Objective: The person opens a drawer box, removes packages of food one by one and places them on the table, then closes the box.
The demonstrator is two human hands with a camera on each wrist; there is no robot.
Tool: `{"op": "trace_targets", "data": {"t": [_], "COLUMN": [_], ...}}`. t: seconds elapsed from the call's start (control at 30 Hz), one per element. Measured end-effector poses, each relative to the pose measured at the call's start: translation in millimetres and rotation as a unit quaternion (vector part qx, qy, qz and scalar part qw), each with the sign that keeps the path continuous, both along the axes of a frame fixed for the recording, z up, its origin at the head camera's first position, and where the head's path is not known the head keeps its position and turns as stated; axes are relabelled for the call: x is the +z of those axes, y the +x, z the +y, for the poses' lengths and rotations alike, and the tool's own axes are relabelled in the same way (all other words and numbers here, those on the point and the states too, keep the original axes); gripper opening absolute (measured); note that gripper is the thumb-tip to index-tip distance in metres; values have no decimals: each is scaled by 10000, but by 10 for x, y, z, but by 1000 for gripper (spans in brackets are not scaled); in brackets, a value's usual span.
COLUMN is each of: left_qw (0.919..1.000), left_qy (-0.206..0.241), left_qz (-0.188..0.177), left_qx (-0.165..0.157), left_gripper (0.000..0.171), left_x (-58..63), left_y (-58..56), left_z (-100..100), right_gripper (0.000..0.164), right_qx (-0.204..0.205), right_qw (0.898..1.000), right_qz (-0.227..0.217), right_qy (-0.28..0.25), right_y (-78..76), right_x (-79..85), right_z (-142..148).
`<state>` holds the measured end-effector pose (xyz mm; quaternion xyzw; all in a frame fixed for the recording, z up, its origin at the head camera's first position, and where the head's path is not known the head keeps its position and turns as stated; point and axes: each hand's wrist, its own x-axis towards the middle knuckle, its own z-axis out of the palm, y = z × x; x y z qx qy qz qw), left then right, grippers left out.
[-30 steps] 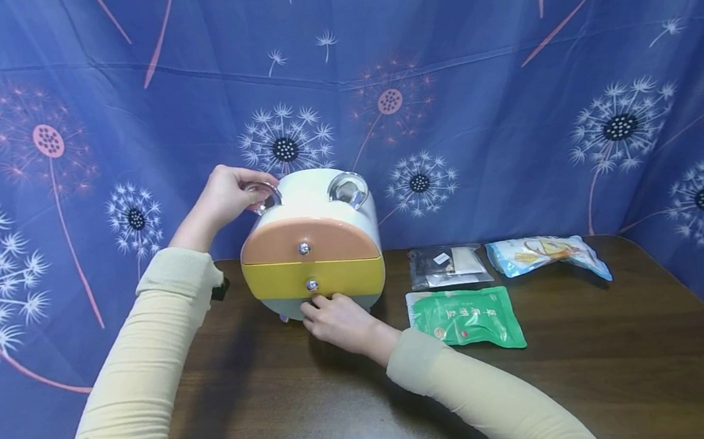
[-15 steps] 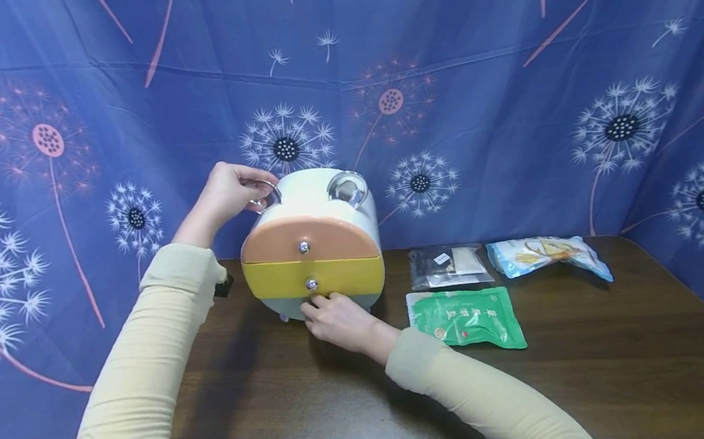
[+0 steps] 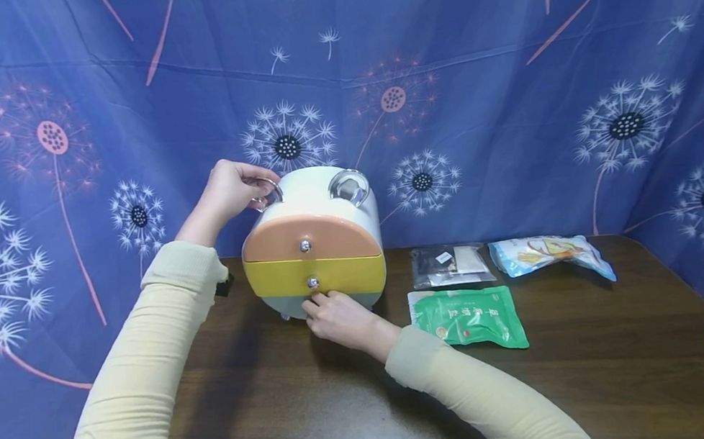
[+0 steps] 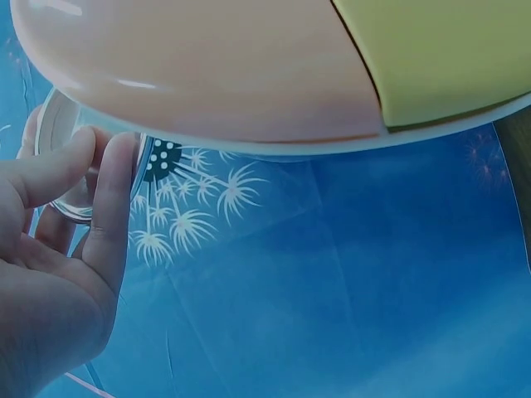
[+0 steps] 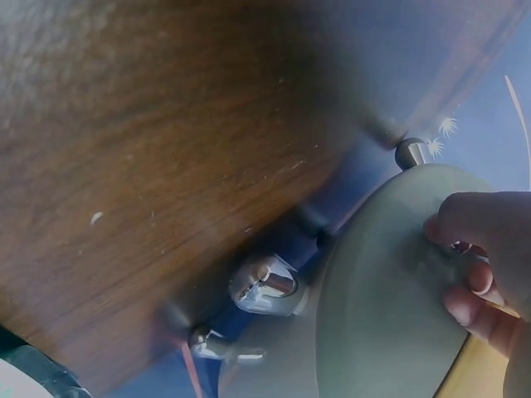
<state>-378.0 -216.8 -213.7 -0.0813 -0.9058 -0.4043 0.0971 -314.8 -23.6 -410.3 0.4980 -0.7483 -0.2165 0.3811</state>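
Note:
A small chest of drawers [image 3: 305, 187] with a white rounded body stands on the table. Its front has a peach drawer [image 3: 273, 241], a yellow drawer [image 3: 274, 277] and a grey-green bottom drawer [image 5: 373, 298], all pushed in. Up at the top left, my left hand [image 3: 228, 191] grips a shiny ring-shaped ear [image 4: 56, 124], thumb and fingers curled about it. My right hand [image 3: 344, 319] is low at the front; in the right wrist view its thumb and fingers pinch the bottom drawer's knob, mostly hidden by them. A second ring-shaped ear [image 3: 359, 198] sits at the top right, untouched.
Right of the chest lie a green packet [image 3: 468, 318], a clear bag [image 3: 426, 272] with pale contents and a blue-white packet [image 3: 545, 254]. Behind the wooden table [image 3: 605, 379] hangs a blue dandelion-print cloth [image 3: 476, 111]. Short metal feet [image 5: 410, 153] hold up the chest.

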Motion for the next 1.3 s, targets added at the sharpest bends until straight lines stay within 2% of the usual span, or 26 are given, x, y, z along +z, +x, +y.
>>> {"op": "trace_targets", "data": {"t": [0.47, 0.67, 0.87, 1.13, 1.3], "left_qw": [9989, 9980, 9985, 9989, 9988], "left_qy": [-195, -305, -240, -193, -233], "left_qz": [424, 499, 410, 363, 348], "left_qx": [98, 226, 263, 218, 249], "left_gripper": [18, 17, 18, 18, 18], "left_x": [-9, 7, -2, -37, -27], "left_y": [9, 19, 16, -4, 16], "left_z": [17, -4, -4, 16, 8], "right_gripper": [20, 24, 30, 32, 29], "right_qx": [-140, 223, 419, 315, 407], "right_qw": [9998, 9996, 9991, 9994, 9991], "right_qz": [-144, -165, -17, -69, 19], "right_qy": [93, 99, 4, 79, 124], "right_y": [20, 103, 176, 220, 310], "right_x": [13, 27, 43, 18, 3], "right_z": [-5, -20, -14, 7, -1]}}
